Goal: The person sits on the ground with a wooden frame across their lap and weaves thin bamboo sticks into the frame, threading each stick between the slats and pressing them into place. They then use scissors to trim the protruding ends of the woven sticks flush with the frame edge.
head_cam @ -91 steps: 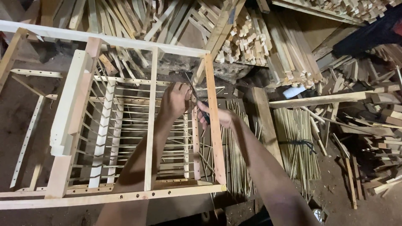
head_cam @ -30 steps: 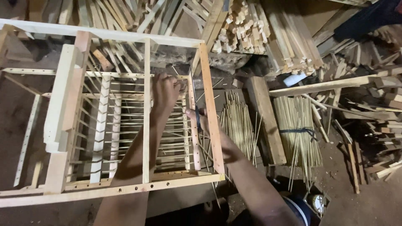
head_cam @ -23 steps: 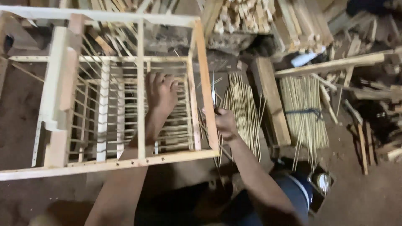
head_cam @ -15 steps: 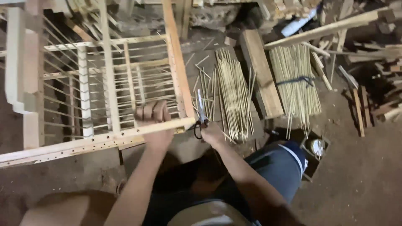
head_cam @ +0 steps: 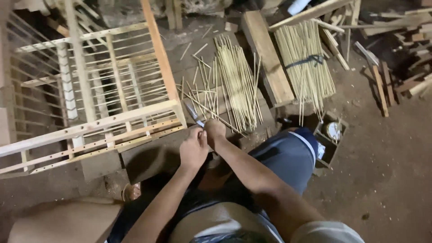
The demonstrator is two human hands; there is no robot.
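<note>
Both hands meeting just past the cage's near corner. Left hand (head_cam: 193, 150) and right hand (head_cam: 214, 132) are touching, fingers curled narrow around a small metal tool, probably pliers (head_cam: 195, 114), whose tip is pointing up toward the cage (head_cam: 108, 117) corner. Cannot tell which hand is carrying the grip, or whether a stick is pinched in there too.

Cage is sitting on the floor (head_cam: 382, 153) to the left, tilted, wooden frame with many thin bars already running through the drilled rails. Judging progress: frame is assembled and most bars look fitted; the near bottom rail is showing a row of open holes, so more bars probably left to go.

Loose sticks (head_cam: 234, 85) are lying fanned out on the floor right beyond the hands, a few crossing each other. A tied bundle (head_cam: 306, 63) is lying further right, beside a plank (head_cam: 265, 58). Offcuts (head_cam: 396, 76) are piling up at far right
</note>
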